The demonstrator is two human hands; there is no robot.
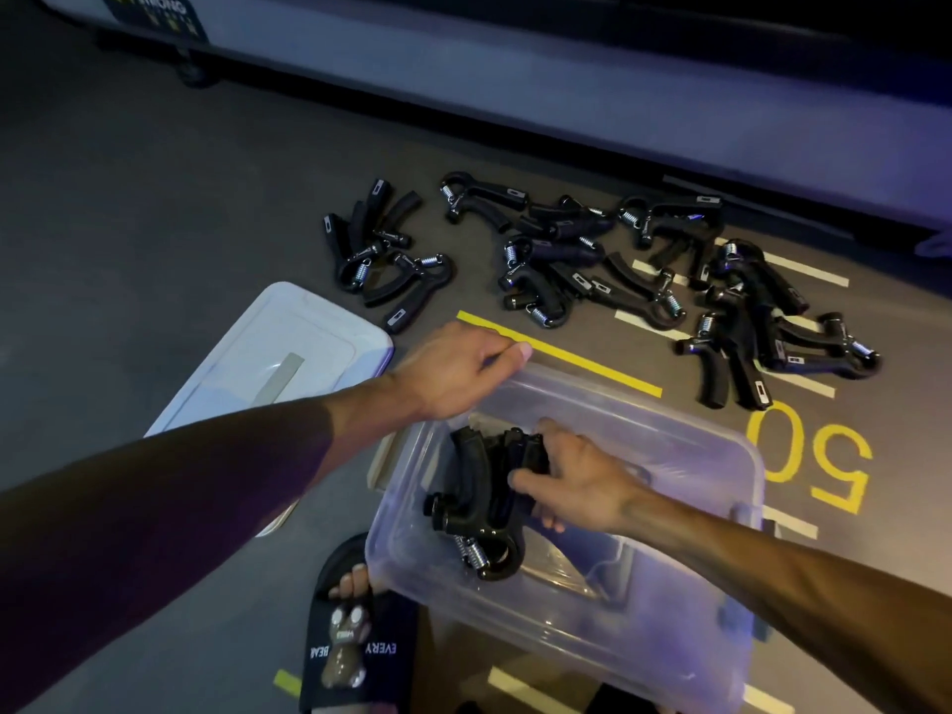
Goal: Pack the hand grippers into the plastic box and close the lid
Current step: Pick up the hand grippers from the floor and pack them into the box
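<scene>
A clear plastic box (pixel 685 626) stands open on the floor in front of me. My right hand (pixel 572 481) is inside it and grips black hand grippers (pixel 479 502) with a steel spring at their lower end. Over the box's far left corner, my left hand (pixel 453 368) has its fingers curled; whether it holds anything is hidden. Several more black hand grippers lie on the floor beyond the box, in a left cluster (pixel 381 255), a middle pile (pixel 561 249) and a right pile (pixel 762 322). The box's lid (pixel 268 363) lies flat to the left.
A foot in a black slide sandal (pixel 350 631) sits beside the box's near left corner. Yellow tape (pixel 561 353), white stripes and a painted "50" (pixel 814 456) mark the dark floor. A long pale padded edge (pixel 515 85) runs across the back.
</scene>
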